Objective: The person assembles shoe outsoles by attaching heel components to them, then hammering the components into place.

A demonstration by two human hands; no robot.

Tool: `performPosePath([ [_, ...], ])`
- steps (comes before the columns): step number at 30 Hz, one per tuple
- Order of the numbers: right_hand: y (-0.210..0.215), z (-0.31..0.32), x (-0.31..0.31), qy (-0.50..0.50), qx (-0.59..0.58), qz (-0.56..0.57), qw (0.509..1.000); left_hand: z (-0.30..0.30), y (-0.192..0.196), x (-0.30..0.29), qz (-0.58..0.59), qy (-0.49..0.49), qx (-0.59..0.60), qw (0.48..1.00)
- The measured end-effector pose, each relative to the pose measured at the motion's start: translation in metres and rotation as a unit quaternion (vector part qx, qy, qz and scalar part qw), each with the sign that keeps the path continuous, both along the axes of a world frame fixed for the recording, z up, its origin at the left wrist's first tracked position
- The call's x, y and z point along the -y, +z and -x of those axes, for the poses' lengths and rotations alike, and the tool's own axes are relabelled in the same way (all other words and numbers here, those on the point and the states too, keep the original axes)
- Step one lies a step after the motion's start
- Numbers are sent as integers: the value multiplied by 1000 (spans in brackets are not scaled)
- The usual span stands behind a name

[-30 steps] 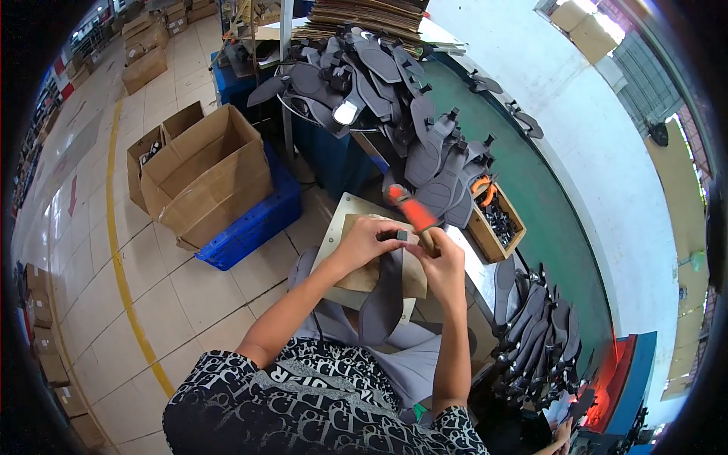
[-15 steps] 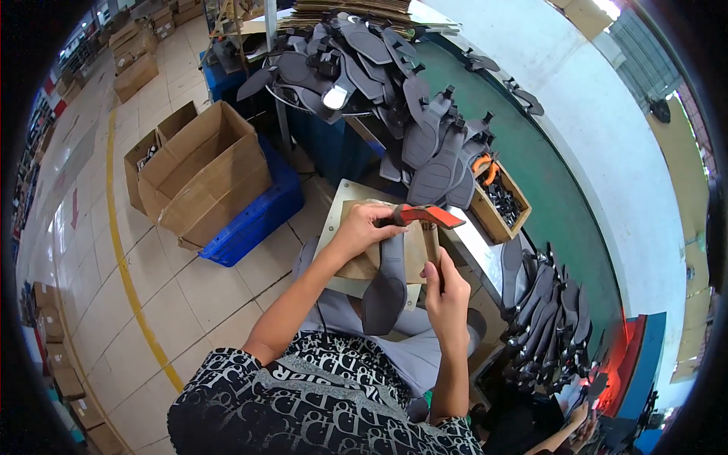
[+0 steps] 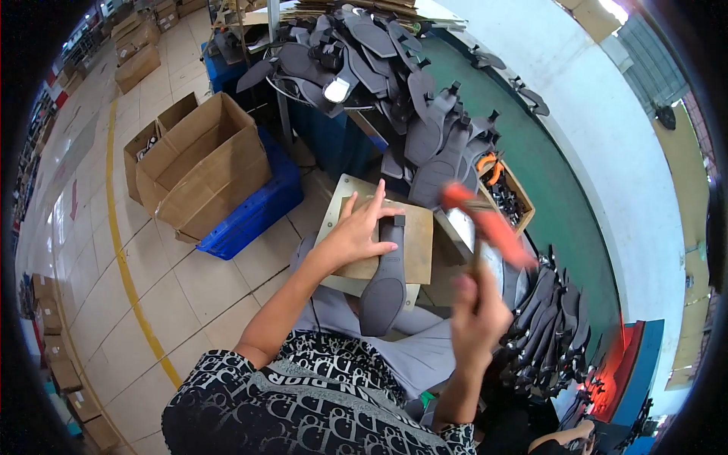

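Observation:
A dark grey shoe sole [image 3: 382,294] lies over the board on my lap, its narrow end with a small black tab [image 3: 399,221] on the far side. My left hand [image 3: 358,235] is open beside that narrow end, its fingers spread and the thumb tip at the sole's edge. To the right, my right hand [image 3: 480,315] is wrapped round the handle of a hammer with a red head [image 3: 489,225], raised and blurred by motion. Beneath the sole is a tan pad [image 3: 418,254] on a pale metal plate [image 3: 343,188].
A heap of grey soles [image 3: 368,64] covers the far bench, with another pile [image 3: 553,311] at right. A wooden box [image 3: 523,193] holds small black parts and orange-handled pliers [image 3: 491,167]. Cardboard boxes [image 3: 205,159] sit by a blue crate [image 3: 254,216]. A co-worker's hand [image 3: 580,432] shows lower right.
My right hand has swung the hammer up and to the right, away from the sole. My left hand has let go of the hammer head and spread its fingers by the tab.

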State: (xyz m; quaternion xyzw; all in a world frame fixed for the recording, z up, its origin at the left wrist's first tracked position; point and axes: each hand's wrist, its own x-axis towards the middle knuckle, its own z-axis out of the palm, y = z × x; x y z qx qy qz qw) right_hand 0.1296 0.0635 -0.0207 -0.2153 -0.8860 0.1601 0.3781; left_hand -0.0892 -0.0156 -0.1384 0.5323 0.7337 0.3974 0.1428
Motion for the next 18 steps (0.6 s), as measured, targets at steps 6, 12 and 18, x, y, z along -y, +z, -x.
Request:
performPosePath([
  [6,-47,12,11,40,21,134,990,-5,9,0,-31,29,-39,998],
  [12,11,-6,-1,1,-44,116,992,-14,4,8,-111,-30,-81,990],
  [18,-53,6,-20,65,102,-38,992,-73,88,65,-80,-233,233,941],
])
